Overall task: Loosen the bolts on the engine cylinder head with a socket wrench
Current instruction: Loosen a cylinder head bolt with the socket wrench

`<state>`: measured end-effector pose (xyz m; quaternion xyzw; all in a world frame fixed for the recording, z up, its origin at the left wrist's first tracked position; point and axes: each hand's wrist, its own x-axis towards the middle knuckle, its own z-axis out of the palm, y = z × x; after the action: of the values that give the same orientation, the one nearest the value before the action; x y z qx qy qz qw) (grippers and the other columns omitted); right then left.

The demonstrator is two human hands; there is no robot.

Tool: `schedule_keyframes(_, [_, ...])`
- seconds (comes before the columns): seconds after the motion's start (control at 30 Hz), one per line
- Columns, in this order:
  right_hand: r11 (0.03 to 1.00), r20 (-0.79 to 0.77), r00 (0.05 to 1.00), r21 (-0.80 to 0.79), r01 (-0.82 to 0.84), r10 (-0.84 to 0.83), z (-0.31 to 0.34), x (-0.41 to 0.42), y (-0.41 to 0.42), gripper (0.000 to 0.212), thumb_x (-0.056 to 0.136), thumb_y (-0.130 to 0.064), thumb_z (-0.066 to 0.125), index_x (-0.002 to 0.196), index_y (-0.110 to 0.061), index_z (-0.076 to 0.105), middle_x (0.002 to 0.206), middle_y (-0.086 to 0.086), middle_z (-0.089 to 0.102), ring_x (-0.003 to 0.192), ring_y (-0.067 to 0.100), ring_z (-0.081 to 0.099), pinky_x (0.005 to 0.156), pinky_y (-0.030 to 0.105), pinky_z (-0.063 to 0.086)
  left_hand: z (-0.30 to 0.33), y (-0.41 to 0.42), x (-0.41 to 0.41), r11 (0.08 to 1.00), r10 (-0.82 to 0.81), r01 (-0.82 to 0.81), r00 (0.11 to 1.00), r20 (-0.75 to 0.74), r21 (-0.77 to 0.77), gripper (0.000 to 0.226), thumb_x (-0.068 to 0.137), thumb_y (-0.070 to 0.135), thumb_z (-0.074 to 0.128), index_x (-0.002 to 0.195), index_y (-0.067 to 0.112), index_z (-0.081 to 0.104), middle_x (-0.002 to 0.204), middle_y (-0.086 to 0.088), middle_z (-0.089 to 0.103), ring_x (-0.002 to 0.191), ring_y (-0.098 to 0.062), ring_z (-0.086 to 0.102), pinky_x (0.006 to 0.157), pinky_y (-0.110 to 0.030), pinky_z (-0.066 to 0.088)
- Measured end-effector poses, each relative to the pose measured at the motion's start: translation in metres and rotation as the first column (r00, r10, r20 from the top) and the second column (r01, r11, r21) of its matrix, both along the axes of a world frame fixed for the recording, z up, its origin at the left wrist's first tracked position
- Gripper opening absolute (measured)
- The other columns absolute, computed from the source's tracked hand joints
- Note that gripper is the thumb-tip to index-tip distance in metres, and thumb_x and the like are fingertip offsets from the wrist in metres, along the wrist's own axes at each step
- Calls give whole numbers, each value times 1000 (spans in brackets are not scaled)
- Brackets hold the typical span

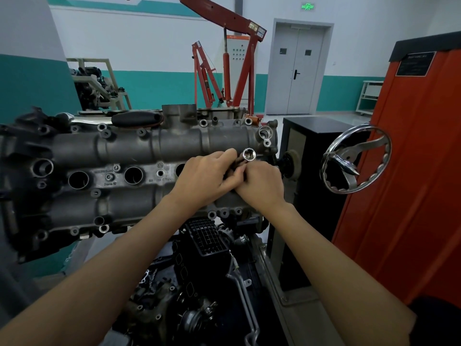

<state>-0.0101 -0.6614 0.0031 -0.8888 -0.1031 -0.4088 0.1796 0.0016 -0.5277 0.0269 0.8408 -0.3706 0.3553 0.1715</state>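
Observation:
A grey engine cylinder head [129, 151] on a stand fills the left and middle of the view, with several bolt holes and round ports on top. Both my hands meet over its right end. My left hand [207, 178] curls its fingers round a dark tool shaft. My right hand [262, 183] grips the same tool just beside it. A shiny chrome socket [249, 154] sticks up from between my fingers, its open end facing me. The rest of the wrench is hidden under my hands. A black-handled tool [137, 118] lies along the head's far edge.
A chrome handwheel [356, 158] on the engine stand juts out at the right, close to my right hand. An orange cabinet [411, 171] stands at the far right, a black box [314, 136] behind the wheel. A red engine hoist [234, 71] is at the back.

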Motion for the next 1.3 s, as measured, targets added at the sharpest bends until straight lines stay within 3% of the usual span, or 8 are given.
schedule_keyframes(0.27, [1000, -80, 997, -19, -6, 4, 3, -1, 0, 16, 82, -32, 50, 68, -26, 46, 57, -11, 45, 54, 15, 46, 47, 18, 19, 0, 0, 2, 1000, 9, -9, 1000, 17, 2, 59, 86, 52, 21, 87, 5, 57, 72, -6, 62, 58, -27, 56, 50, -35, 41])
schedule_keyframes(0.4, [1000, -75, 997, -22, -5, 4, 2, 0, 0, 19, 82, -37, 48, 79, -20, 56, 65, -9, 54, 59, 9, 43, 49, 16, 21, -1, 0, 4, 1000, 23, -23, 1000, 17, 1, 61, 87, 53, 21, 82, 4, 58, 70, -6, 61, 59, -26, 56, 51, -37, 41])
schedule_keyframes(0.57, [1000, -101, 995, -14, 4, -6, 1, 1, -1, 14, 80, -31, 51, 74, -23, 43, 59, -13, 43, 56, 11, 45, 48, 18, 23, 0, 0, 1, 999, -10, 9, 1000, -12, -39, 53, 84, 49, 27, 81, 5, 55, 68, -5, 57, 55, -24, 52, 50, -36, 42])
schedule_keyframes(0.7, [999, -96, 994, -34, 39, -42, 0, 3, -1, 20, 81, -36, 47, 80, -16, 50, 62, -12, 45, 55, 13, 45, 47, 18, 21, 1, -2, -1, 999, -4, 4, 1000, -10, -40, 44, 85, 46, 28, 81, 7, 49, 64, 1, 51, 51, -25, 51, 47, -30, 37])
schedule_keyframes(0.8, [1000, -66, 998, 6, -3, 3, 2, 0, 1, 21, 76, -41, 44, 73, -20, 45, 60, -13, 44, 53, 9, 40, 48, 16, 22, 0, -1, 2, 999, 6, -6, 1000, 0, -38, 46, 89, 46, 33, 77, 6, 52, 59, -4, 55, 49, -26, 53, 46, -29, 36])
schedule_keyframes(1.03, [999, 82, 996, 27, -36, 34, 1, -3, 3, 18, 73, -25, 51, 61, -14, 60, 54, 1, 57, 49, 9, 31, 46, 16, 12, -1, 0, 3, 1000, 15, -14, 1000, 27, -10, 60, 87, 53, 26, 73, 3, 58, 55, -8, 58, 50, -29, 55, 46, -32, 38])
schedule_keyframes(1.2, [999, -17, 999, 30, -43, 43, 2, -2, 2, 14, 75, -31, 48, 64, -26, 39, 51, -13, 37, 47, 8, 30, 46, 19, 15, -1, 0, 3, 1000, 6, -6, 1000, 10, -25, 62, 85, 55, 24, 77, 4, 59, 57, -6, 57, 52, -25, 54, 48, -33, 39])
schedule_keyframes(1.3, [999, -91, 995, 10, -30, 31, 2, 0, 0, 16, 79, -32, 49, 69, -26, 38, 53, -15, 34, 47, 6, 34, 46, 20, 20, 0, 0, 1, 999, -11, 12, 1000, 5, -37, 58, 84, 51, 24, 81, 4, 57, 59, -5, 56, 52, -25, 52, 48, -34, 38])
